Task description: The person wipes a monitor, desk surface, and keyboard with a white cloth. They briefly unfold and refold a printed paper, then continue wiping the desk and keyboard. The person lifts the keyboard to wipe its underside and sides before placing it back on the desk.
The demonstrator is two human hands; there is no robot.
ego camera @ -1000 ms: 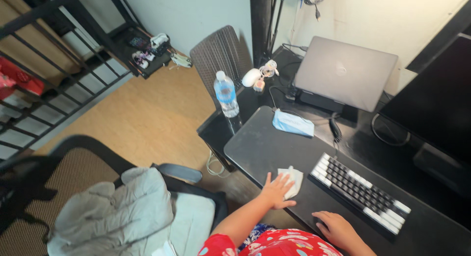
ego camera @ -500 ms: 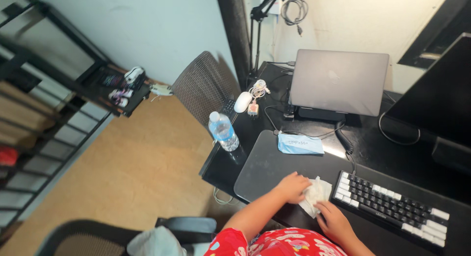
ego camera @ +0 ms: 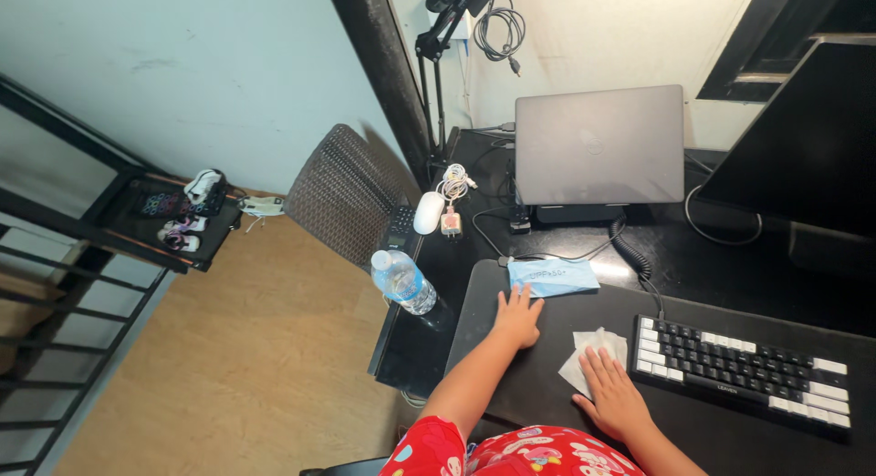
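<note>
Dark desk (ego camera: pixel 730 257) in a room with a pale wall and wood floor, black railing off to the side. On the desk lay a large black desk mat (ego camera: pixel 547 394), and on it the white wipe (ego camera: pixel 589 353), a bit crumpled, just left of the black-and-white keyboard (ego camera: pixel 739 366). My right hand (ego camera: pixel 613 396) lay flat on the wipe's near edge, fingers spread and pressing down, not pinching or lifting it. My left hand (ego camera: pixel 516 315) was flat on the bare mat to the left of the wipe, fingers splayed wide, holding nothing, fingertips touching or almost touching the blue wipe packet (ego camera: pixel 552 277) at the mat's far edge; hard to tell which.

Progress, as I judged it: wiping of the mat looked underway. The wipe sat mid-mat near the keyboard. The mat showed no clear wet or dry zones, so I couldn't tell which parts were done. The area under the keyboard and the packet looked not yet reached, since both sat on the mat.

Further out: a clear water bottle (ego camera: pixel 401 282) with blue label lying tilted at the desk's left edge, a white mouse (ego camera: pixel 427 212) and a small charger with coiled cable (ego camera: pixel 453 211) behind it, a grey laptop (ego camera: pixel 598 146) propped on a stand, a dark monitor (ego camera: pixel 803 138) on the right, a woven chair back (ego camera: pixel 345 195) left of the desk.
</note>
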